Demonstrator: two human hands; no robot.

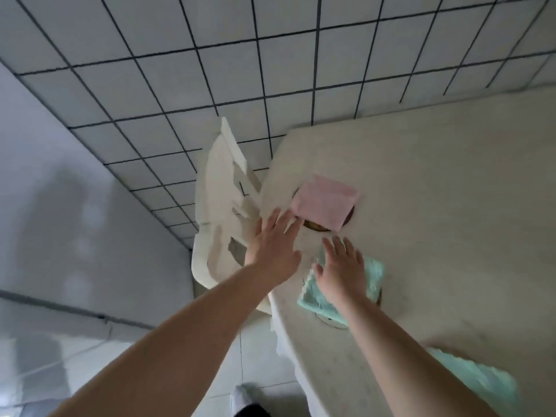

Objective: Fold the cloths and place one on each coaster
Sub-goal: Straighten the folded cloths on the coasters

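I counted three cloths: one pink cloth folded on its coaster at frame centre, one green cloth on a second coaster (mostly hidden), another green one lower right. My right hand lay flat, fingers straight, on the middle cloth; my left hand hovered with fingers spread, holding nothing, by the table edge.

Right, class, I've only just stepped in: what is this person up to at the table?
A person is setting folded cloths onto coasters. The pink cloth already lies folded on one coaster. The right hand lies flat on a folded green cloth over another coaster, while the left hand is open beside it. Another green cloth waits nearer.
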